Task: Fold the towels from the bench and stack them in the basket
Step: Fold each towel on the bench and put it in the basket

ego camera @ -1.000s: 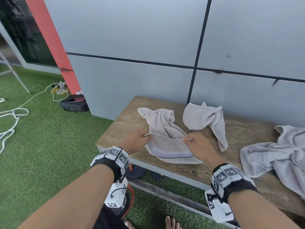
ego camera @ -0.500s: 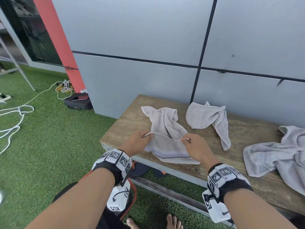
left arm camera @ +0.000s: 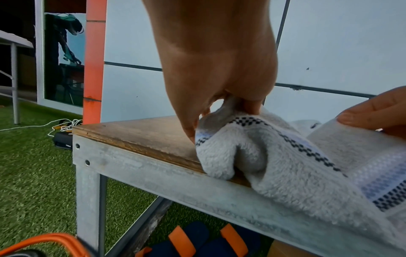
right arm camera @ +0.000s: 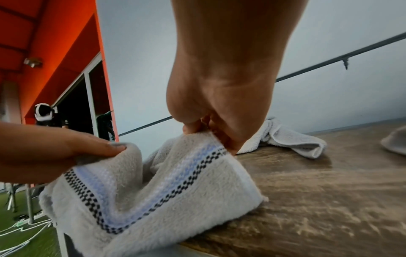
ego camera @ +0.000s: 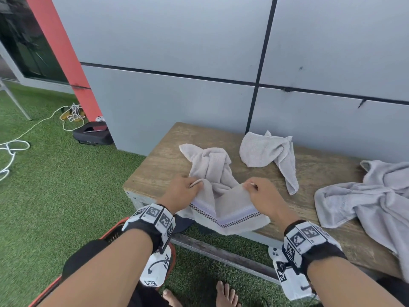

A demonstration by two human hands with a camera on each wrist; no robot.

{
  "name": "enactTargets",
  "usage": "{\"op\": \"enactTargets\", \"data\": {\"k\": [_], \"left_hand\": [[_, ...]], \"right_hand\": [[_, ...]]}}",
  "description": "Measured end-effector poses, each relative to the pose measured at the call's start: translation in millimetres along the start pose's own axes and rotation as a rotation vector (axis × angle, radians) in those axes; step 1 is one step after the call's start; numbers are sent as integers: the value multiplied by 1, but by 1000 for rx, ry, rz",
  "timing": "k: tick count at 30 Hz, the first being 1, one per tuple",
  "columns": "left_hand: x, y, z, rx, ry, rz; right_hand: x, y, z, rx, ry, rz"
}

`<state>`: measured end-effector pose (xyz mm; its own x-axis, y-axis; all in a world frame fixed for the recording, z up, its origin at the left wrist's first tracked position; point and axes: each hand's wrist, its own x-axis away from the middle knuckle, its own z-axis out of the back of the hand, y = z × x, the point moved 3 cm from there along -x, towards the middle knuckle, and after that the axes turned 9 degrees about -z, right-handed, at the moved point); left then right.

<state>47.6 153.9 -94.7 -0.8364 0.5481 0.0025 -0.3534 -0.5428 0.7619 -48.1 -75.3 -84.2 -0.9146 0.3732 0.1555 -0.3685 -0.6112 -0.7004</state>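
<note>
Both hands have lifted the striped towel's (ego camera: pixel 223 209) near edge off the worktop (ego camera: pixel 159 169), slack sagging between them: the first fold is starting. Left hand (ego camera: pixel 181 191) and right hand (ego camera: pixel 263 196) each pinch a corner. Three towels remain on the worktop; the orange basket (ego camera: pixel 115 231) waits below.
</note>
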Motion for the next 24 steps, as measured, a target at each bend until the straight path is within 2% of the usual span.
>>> {"op": "enactTargets", "data": {"k": [5, 10, 13, 16, 18, 20, 24], "left_hand": [[-3, 12, -21, -61, -96, -25], [-13, 46, -26, 39, -39, -73], [-22, 78, -19, 117, 13, -128], [-29, 106, -9, 240, 48, -169], [-32, 122, -3, 277, 59, -207], [-35, 135, 3, 283, 82, -220], [-42, 163, 26, 267, 208, -267]], "right_hand": [[-4, 13, -7, 82, -54, 3], [3, 13, -13, 100, -145, 50], [6, 10, -10, -6, -137, 80], [8, -1, -4, -100, -163, 194], [5, -6, 4, -154, -182, 177], [-2, -13, 15, -106, -136, 152], [-7, -43, 54, -82, 39, 202]]}}
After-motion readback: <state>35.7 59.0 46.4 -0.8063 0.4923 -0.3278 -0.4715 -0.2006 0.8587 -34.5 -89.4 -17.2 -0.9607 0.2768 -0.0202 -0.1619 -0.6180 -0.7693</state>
